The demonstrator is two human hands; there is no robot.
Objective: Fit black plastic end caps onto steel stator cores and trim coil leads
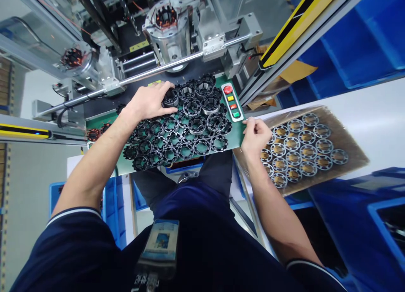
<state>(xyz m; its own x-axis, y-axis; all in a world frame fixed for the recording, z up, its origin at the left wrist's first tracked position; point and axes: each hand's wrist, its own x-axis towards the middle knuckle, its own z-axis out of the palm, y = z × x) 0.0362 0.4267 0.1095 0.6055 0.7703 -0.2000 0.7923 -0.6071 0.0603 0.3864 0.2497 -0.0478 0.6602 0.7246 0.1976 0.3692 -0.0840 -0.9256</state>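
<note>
My left hand [153,100] reaches over the green work surface [236,140], its thumb and fingers curved around a black-toothed stator core [171,99] at the back of the group. Several more stator cores [196,124], black insulator rings on metal bodies, stand close together in rows, some stacked on others. By the right edge of the work surface, just below the button panel [232,102], is my right hand [255,136]. Its fingers are curled together, and whatever may be between them is hidden.
Behind the cores is a machine with a metal rail [164,68] and a cylindrical fixture [172,43] carrying a copper-wound stator [166,16]. To the right, flat metal rings [308,152] lie in rows on brown sheeting [351,163]. Yellow-black posts [284,30] flank the station.
</note>
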